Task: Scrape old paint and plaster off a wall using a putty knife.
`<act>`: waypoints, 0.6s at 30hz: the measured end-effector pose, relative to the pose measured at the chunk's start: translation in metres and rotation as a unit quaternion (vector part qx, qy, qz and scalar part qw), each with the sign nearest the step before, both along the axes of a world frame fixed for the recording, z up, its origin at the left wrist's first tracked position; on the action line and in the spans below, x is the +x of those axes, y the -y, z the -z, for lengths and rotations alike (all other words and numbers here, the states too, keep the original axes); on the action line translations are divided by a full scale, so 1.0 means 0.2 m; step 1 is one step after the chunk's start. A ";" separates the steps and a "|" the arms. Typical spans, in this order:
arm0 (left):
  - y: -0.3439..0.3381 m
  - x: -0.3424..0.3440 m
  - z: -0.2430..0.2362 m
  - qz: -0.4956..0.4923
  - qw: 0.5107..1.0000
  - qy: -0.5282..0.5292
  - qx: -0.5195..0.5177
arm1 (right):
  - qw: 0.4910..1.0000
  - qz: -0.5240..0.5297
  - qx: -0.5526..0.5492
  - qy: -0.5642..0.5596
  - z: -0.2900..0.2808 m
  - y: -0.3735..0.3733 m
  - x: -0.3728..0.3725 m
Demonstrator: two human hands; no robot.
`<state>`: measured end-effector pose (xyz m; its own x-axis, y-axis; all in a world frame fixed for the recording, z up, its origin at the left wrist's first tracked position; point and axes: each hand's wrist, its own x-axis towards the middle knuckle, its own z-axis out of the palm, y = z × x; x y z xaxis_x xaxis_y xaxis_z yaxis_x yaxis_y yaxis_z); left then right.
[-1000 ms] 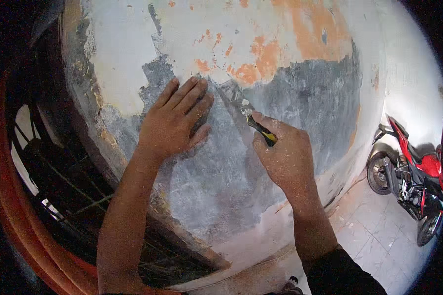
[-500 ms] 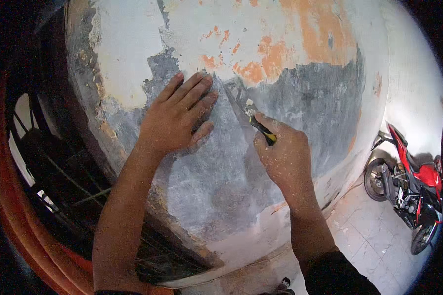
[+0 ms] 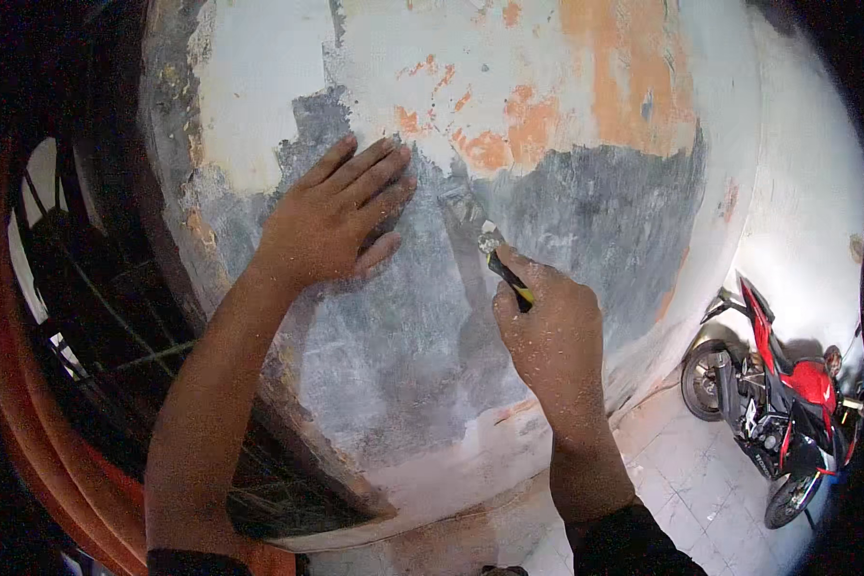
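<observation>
In front of me is a wall [image 3: 394, 374] with white and orange paint above and bare grey plaster below. My left hand [image 3: 341, 211] lies flat on it with the fingers stretched out, at the edge between paint and plaster. My right hand [image 3: 552, 312] is wrapped round the black and yellow handle of a scraper [image 3: 511, 276]. The scraper's flat, smeared blade points up and left and lies against the grey plaster, just under the orange and white paint. Pale flecks dot my right hand and wrist.
A red and black motorcycle [image 3: 778, 394] stands at the right on a pale tiled floor [image 3: 682, 480]. To the left is a dark opening with thin bars [image 3: 115, 326] beside the wall's chipped edge. An orange-red curtain-like band [image 3: 29, 413] curves along the far left.
The scraper's blade has slid a little down the wall, and more grey shows where it was. My left hand stays pressed to the wall. The whole view has shifted slightly.
</observation>
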<state>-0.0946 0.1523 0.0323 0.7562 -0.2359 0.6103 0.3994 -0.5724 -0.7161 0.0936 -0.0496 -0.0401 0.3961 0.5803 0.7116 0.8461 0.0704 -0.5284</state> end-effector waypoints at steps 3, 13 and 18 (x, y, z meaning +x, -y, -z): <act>0.00 0.00 0.00 -0.016 1.000 -0.009 -0.009 | 0.999 0.008 -0.032 0.009 -0.02 -0.01 0.03; 0.01 -0.02 0.00 -0.036 0.999 -0.022 -0.010 | 0.998 -0.055 0.039 0.010 -0.01 -0.06 0.09; 0.02 0.00 -0.01 -0.033 0.999 -0.014 -0.002 | 0.994 -0.048 0.063 0.075 0.02 -0.15 0.11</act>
<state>-0.0955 0.1478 0.0351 0.7864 -0.1832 0.5899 0.4166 -0.5477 -0.7255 0.1166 -0.0196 -0.0434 0.2266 0.5132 0.8278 0.9012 0.2118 -0.3780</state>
